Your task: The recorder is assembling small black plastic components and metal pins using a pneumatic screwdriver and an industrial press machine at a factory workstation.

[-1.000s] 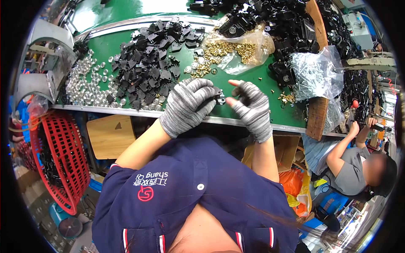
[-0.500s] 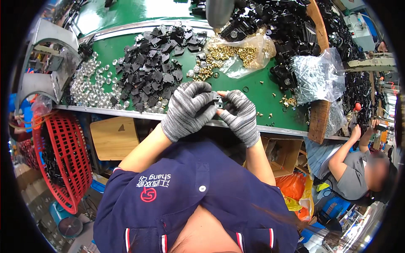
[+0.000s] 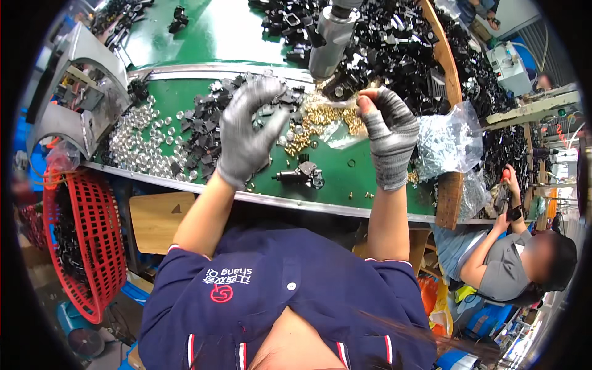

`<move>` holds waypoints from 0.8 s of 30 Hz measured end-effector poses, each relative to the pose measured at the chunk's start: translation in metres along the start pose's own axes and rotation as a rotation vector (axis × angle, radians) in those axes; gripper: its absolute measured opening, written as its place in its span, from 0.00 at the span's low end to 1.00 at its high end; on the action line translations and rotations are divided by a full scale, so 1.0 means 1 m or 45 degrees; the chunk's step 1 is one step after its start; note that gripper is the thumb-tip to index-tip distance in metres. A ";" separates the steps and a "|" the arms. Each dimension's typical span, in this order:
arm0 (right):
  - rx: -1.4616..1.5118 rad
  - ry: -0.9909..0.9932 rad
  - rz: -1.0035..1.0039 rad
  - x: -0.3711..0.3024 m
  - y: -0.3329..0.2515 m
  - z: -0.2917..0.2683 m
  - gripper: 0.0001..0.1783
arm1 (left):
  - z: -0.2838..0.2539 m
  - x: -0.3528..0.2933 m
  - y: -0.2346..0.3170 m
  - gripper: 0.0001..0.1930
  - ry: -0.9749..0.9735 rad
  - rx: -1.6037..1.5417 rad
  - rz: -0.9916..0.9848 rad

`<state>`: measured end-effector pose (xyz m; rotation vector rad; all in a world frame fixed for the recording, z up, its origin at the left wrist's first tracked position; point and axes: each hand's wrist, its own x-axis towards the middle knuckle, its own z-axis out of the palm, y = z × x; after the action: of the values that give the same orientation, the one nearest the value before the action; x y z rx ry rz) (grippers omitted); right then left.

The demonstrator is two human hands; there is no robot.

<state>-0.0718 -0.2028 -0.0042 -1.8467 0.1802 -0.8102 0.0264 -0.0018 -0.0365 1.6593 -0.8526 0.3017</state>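
Wide gap between thumb and fingers on the left hand (image 3: 251, 132), which is in a grey striped glove with bare fingertips and pretty motion-blurred, right up against or over a heap of flat black pieces (image 3: 206, 114) (can't tell if it's touching them). Right hand (image 3: 394, 139) is way narrower, same kind of glove, thumb and index tip nearly meeting, and honestly can't tell if there's something tiny pinched in there. The black assembly (image 3: 300, 174) is lying on the green bench (image 3: 336, 182), between the two hands but a bit closer to the person's body, apart from both. Just left of the right hand's fingertips there's a spread of brass screws (image 3: 320, 123), partly on clear plastic. Up above the gap between the hands hangs a metal cylinder (image 3: 331, 43), with a big mess of black parts (image 3: 394, 46) past the right hand. Off to the left hand's outer side, a bunch of small shiny round pieces (image 3: 139, 132). Just right of the right hand sits a clear bag (image 3: 450, 139) of silvery screws, and well beyond that, a co-worker (image 3: 502, 268) in a grey top.
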 end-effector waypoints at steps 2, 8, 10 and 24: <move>0.132 -0.013 0.060 0.016 -0.017 0.009 0.09 | 0.002 0.039 -0.006 0.23 -0.018 -0.181 -0.079; 0.236 -0.010 -0.077 0.054 -0.040 0.039 0.07 | 0.016 0.094 -0.027 0.33 -0.065 -0.301 -0.105; 0.067 -0.084 -0.214 0.066 -0.048 0.052 0.08 | 0.017 0.102 -0.035 0.31 -0.111 -0.413 -0.157; -1.112 0.037 -0.621 0.076 -0.037 0.060 0.14 | 0.055 0.091 -0.011 0.20 0.339 0.374 0.299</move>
<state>0.0125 -0.1771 0.0494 -2.7639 0.1052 -1.2134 0.0834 -0.0855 -0.0042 1.7377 -0.8288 0.8251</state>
